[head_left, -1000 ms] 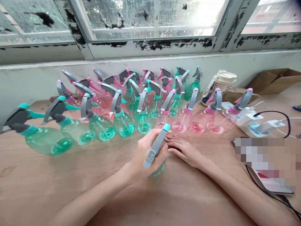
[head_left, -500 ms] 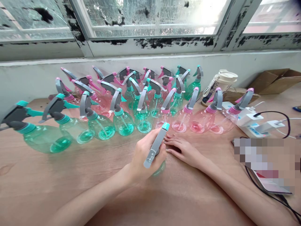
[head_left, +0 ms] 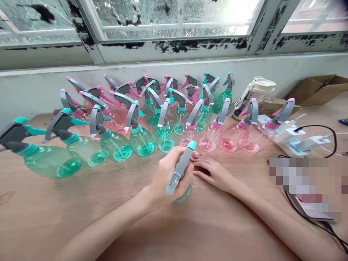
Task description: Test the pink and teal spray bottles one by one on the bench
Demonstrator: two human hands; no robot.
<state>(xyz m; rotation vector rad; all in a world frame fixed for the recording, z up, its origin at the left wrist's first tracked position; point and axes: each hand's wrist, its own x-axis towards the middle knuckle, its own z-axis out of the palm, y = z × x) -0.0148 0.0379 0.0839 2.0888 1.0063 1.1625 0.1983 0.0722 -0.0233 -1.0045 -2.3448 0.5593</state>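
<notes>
In the middle of the head view my left hand is closed round the neck of a green spray bottle. The bottle stands on the table, its grey head with a turquoise nozzle angled up and to the right; most of its body is hidden by the hand. My right hand rests on the tabletop just right of that bottle, fingers stretched out and holding nothing. Its fingertips lie close to the left hand, partly hidden. Beyond both hands, a curved front row holds green bottles on the left and pink bottles on the right.
More spray bottles crowd behind the front row, near the wall. To the right are a lidded coffee cup, a cardboard box and a white power strip with plugs and cables. A blurred-out patch covers something at the right edge.
The view has shifted very slightly. Both hands and the held spray bottle stay practically where they were, with the same grip.
</notes>
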